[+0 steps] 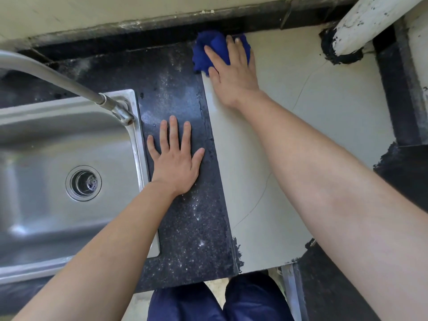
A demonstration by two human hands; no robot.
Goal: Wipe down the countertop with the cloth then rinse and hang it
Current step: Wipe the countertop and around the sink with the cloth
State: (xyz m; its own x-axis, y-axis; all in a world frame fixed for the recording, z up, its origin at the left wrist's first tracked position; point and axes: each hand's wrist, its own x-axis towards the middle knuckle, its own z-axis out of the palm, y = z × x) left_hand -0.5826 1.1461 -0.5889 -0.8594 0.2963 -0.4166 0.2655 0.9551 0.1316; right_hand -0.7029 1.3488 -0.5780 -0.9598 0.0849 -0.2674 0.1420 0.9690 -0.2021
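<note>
No text, label, brand mark, number or sign can be read anywhere in view.

Bunched blue cloth [202, 57] lies far back on the countertop [324, 112] — apparently straddling its dark-pale seam.
</note>
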